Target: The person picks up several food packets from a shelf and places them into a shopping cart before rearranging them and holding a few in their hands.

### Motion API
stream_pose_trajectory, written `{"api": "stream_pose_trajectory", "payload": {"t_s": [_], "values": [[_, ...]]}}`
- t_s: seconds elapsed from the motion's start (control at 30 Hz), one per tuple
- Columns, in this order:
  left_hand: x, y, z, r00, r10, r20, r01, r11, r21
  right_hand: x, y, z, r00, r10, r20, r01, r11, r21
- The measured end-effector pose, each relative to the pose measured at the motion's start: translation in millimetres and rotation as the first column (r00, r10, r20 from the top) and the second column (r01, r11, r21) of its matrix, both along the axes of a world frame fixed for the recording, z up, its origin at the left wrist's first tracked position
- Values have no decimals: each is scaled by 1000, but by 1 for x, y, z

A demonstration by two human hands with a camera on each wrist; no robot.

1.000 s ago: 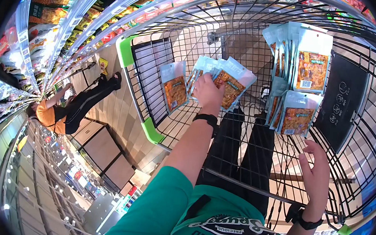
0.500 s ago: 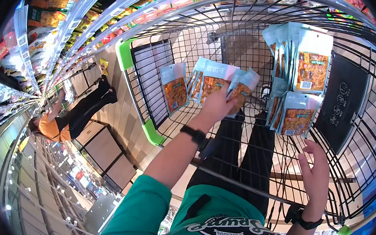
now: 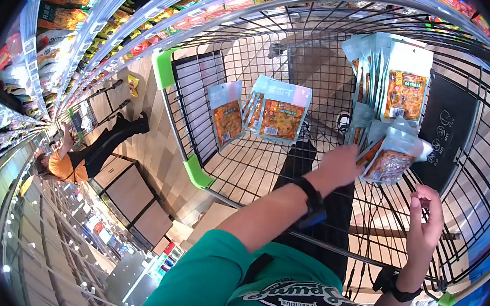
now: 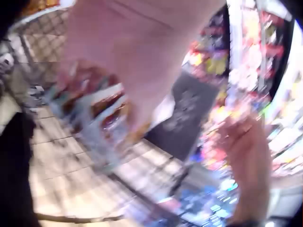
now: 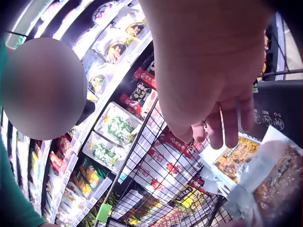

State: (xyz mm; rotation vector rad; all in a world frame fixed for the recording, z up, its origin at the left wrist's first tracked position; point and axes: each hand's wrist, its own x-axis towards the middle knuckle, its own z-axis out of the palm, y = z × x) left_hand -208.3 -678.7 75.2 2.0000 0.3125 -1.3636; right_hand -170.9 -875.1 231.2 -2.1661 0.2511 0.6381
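Note:
My left hand (image 3: 340, 166) grips a snack packet (image 3: 388, 164) at the lower stack on the cart's right side; the packet is tilted and crinkled. Its fingertips are hidden in the head view and blurred in the left wrist view, where the hand (image 4: 123, 52) covers part of the packets (image 4: 102, 118). Behind it stands a taller row of pale-topped packets (image 3: 409, 80). My right hand (image 3: 426, 218) hovers near the cart's right side, fingers loosely curled and holding nothing. In the right wrist view its fingers hang just above the packets (image 5: 279, 184).
Two smaller groups of the same packets, one on the left (image 3: 225, 113) and one beside it (image 3: 283, 112), stand in the wire cart (image 3: 246, 202). A dark panel (image 3: 448, 130) lines its right side. Stocked shelves (image 3: 92, 29) and a person in orange (image 3: 69, 164) are at left.
My left hand has taken a packet from the middle group and carried it right to the lower right stack. The right hand has shifted slightly; the person in orange has moved a little.

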Motion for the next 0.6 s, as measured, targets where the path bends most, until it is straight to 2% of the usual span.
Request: {"api": "stream_pose_trajectory", "payload": {"t_s": [0.03,0.1,0.13,0.17,0.2,0.27,0.3,0.37,0.4,0.47,0.5,0.6], "values": [[1,15,-9,995,93,-32,-92,995,37,0,0,1,1000,1,-2,-1,1000,-3],[-21,65,-47,929,302,212,-327,940,93,-3,0,1,1000,19,5,-19,1000,20],[-17,91,-44,885,283,370,-400,869,290,-7,-4,-4,999,41,16,-42,999,28],[-17,129,-63,841,493,222,-541,773,331,-7,-4,-5,999,35,14,-36,999,32],[-30,158,-71,809,385,443,-568,706,423,-7,-3,-7,996,82,23,-82,996,17],[-33,194,-70,811,375,449,-583,588,561,-9,-3,-9,989,148,12,-148,989,-15],[-31,198,-67,812,372,450,-581,588,563,-8,0,-9,989,146,13,-146,989,-13],[-26,199,-67,787,507,352,-612,565,554,-5,6,-8,988,154,-18,-154,988,20],[-27,194,-66,787,509,348,-611,565,555,-4,6,-9,985,175,3,-175,984,24],[-23,175,-62,898,380,221,-439,799,410,-4,8,-9,986,169,-6,-168,985,25],[-20,167,-60,940,296,172,-338,886,319,-4,9,-9,987,159,-11,-159,987,29],[-13,146,-52,955,254,150,-290,902,321,-6,10,-11,986,167,-21,-167,986,8]]}}
